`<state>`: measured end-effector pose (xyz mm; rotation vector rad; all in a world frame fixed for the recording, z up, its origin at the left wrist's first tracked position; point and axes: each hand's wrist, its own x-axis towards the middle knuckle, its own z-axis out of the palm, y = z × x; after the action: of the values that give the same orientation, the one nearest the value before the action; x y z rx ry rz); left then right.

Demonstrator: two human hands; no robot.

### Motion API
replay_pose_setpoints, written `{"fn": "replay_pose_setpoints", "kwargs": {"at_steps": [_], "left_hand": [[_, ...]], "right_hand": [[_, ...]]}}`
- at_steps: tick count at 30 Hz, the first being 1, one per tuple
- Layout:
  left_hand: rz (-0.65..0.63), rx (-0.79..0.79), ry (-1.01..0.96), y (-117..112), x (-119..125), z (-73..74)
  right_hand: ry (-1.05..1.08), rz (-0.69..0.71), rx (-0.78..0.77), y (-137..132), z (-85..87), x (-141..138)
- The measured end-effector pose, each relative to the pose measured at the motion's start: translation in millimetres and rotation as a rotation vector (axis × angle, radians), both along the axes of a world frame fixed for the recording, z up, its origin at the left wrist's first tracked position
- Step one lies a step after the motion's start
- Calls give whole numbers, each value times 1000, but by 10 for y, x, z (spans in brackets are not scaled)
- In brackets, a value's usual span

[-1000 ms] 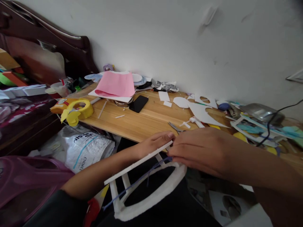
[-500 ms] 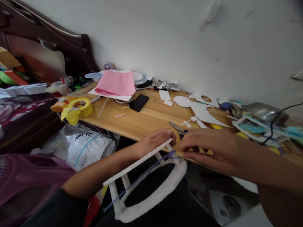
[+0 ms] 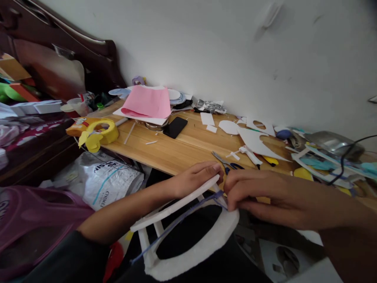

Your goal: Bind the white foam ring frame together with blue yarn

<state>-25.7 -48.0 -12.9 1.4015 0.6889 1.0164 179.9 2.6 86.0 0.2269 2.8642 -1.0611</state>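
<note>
**A:** What is around the hands?

**B:** A wooden worktop [image 3: 182,151] runs across the middle of the frame, and it is crowded. At upper centre a pink paper [image 3: 149,102] lies on a stack, with a black phone [image 3: 175,127] just below it. A yellow tape roll [image 3: 103,131] sits at the worktop's left end. White cut-out sheets [image 3: 255,141] are at centre right, and a metal dish [image 3: 334,143] with a black cable [image 3: 344,157] crossing it is at far right. A white sack [image 3: 100,179] lies below the worktop's edge at lower left.

**A:** Does anything stand in the way?

**B:** Scissors [image 3: 225,162] lie on the worktop just behind the fingertips, close but not touching.

**A:** Where is the piece being worked on?

**B:** At lower centre, in front of the worktop's near edge. It is a white foam frame [image 3: 188,257], an oval ring with a flat strip [image 3: 173,206] raised above it on short posts. A blue thread [image 3: 176,224] runs slantwise under the strip.

**A:** And the hands?

**B:** The left hand [image 3: 194,179] reaches in from lower left, its fingers closed over the strip's far end. The right hand [image 3: 265,192] comes in from the right with its palm down. Its fingertips are pinched together on the thread's upper end, just beside the left fingers.
</note>
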Motion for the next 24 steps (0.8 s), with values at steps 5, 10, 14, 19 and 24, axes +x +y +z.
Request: {"fn": "replay_pose_setpoints", "kwargs": {"at_steps": [5,10,14,19,24], "left_hand": [[-1,41,24,13,2,-9],[0,10,45,21,13,-75],[46,14,77,-1,13,-57],[45,-4,79,-3,5,-7],[59,2,142,10,17,-14]], "right_hand": [[-46,-45,70,-55,146,-7],[-84,-29,209,-154,222,-60],[-91,17,235,-244,318,-120],[-135,2,243,-315,447,-274],[-123,9,368,-417,183,-276]]}}
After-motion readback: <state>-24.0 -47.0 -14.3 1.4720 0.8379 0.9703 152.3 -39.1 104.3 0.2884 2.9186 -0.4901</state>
